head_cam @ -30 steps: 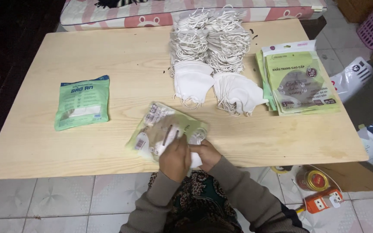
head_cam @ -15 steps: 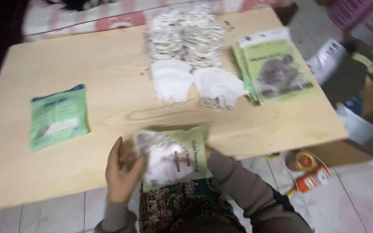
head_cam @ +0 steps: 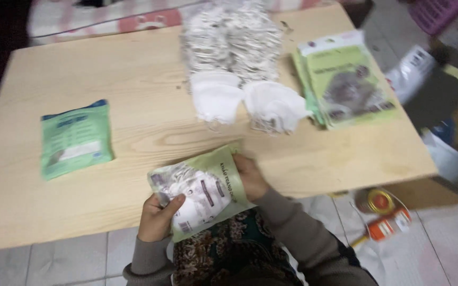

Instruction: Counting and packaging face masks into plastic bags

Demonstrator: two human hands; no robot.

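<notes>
Item in hand: one green-and-clear mask pouch (head_cam: pixel 200 190) with white masks showing through it, held tilted over the near tabletop (head_cam: pixel 149 127) edge, my left hand (head_cam: pixel 157 217) with fingers closed on its lower left corner and my right hand (head_cam: pixel 249 177) with fingers closed along its right edge. Handling note: I judge it best to keep both grips at the edges, so the pouch stays flat and the contents uncrumpled. Around it: two loose white masks (head_cam: pixel 247 100) before a heaped mask pile (head_cam: pixel 231 37), a stack of empty pouches (head_cam: pixel 345 85) on the right, one filled green pouch (head_cam: pixel 75 139) well apart on the left.
</notes>
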